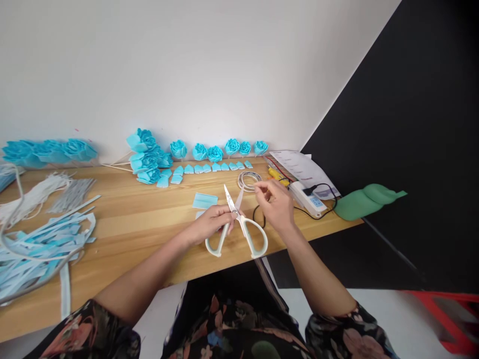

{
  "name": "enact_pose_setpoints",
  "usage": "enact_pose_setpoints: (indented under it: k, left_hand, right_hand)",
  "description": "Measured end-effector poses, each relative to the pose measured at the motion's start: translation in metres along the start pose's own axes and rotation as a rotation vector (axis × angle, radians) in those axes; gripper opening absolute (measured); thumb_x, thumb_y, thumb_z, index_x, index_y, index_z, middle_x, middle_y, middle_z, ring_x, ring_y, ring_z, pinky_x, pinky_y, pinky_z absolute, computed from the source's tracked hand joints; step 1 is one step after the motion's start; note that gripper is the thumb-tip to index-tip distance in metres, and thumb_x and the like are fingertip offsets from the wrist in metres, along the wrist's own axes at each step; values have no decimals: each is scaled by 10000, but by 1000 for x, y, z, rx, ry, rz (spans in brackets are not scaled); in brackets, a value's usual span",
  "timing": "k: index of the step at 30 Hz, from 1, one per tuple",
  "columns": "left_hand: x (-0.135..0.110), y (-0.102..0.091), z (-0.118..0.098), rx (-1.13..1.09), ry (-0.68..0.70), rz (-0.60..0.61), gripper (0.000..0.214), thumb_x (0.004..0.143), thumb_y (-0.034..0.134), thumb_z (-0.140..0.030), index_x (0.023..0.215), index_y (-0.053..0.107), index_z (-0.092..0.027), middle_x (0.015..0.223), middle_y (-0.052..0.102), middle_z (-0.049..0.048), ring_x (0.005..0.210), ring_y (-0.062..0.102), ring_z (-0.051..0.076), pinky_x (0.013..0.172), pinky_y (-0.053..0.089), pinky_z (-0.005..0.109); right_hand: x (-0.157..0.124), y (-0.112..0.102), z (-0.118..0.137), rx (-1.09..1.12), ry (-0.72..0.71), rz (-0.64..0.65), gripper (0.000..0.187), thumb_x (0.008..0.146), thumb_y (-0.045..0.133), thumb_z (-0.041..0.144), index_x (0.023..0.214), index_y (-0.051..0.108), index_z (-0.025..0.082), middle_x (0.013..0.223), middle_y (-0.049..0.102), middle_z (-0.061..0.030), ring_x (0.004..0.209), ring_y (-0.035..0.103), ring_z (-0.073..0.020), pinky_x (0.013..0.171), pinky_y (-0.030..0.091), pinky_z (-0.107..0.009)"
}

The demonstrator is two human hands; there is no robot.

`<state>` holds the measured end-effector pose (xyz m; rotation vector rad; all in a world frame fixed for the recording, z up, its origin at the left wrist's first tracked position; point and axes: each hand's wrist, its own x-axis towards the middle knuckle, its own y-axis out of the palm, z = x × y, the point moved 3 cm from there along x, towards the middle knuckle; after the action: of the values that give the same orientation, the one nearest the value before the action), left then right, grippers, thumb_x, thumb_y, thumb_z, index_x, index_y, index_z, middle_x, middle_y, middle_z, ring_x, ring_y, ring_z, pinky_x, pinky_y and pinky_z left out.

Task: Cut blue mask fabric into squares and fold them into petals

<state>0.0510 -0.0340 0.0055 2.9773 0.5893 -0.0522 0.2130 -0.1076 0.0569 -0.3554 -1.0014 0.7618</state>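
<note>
White-handled scissors (256,238) are in my left hand (212,222), gripped near the pivot with the blades spread and pointing away from me. My right hand (276,200) is raised beside the blades, thumb and fingertips pinched together; whatever they may hold is too small to make out. Just beyond my left hand lies a light blue rectangular piece (205,200) that looks like mask fabric. Farther back runs a row of cut blue petal pieces (206,168). Behind them, several blue fabric flowers (215,153) stand along the wall.
Blue flowers are bunched on sticks (145,159) at the back. To the left lie cut strips (45,254), white cords (35,194) and grey wires (73,194). Right: wire coil (249,179), yellow tool (277,174), power strip (307,198), paper (299,167), green bottle-like object (361,203).
</note>
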Motion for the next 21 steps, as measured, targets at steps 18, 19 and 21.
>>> enact_pose_setpoints:
  k: [18,19,21]
  left_hand:
    - [2,0,2,-38,-79,-56,361,827,559,-419,974,679,-112,512,530,-19,429,405,79,420,283,193]
    - [2,0,2,-38,-79,-53,361,827,556,-418,974,680,-112,509,532,-18,429,407,79,420,284,192]
    - [2,-1,2,-40,-78,-50,360,828,551,-417,974,679,-114,506,533,-18,427,407,79,421,285,191]
  right_hand:
    - [-5,0,13,-349,-540,149,248,909,507,121,1038,699,212,921,681,-44,844,559,-189,714,457,-299]
    - [-5,0,13,-365,-558,147,243,912,509,125,1034,699,215,916,682,-41,839,557,-186,700,454,-294]
    - [-4,0,14,-389,-586,157,243,919,507,130,1037,698,223,915,684,-37,840,556,-182,681,447,-286]
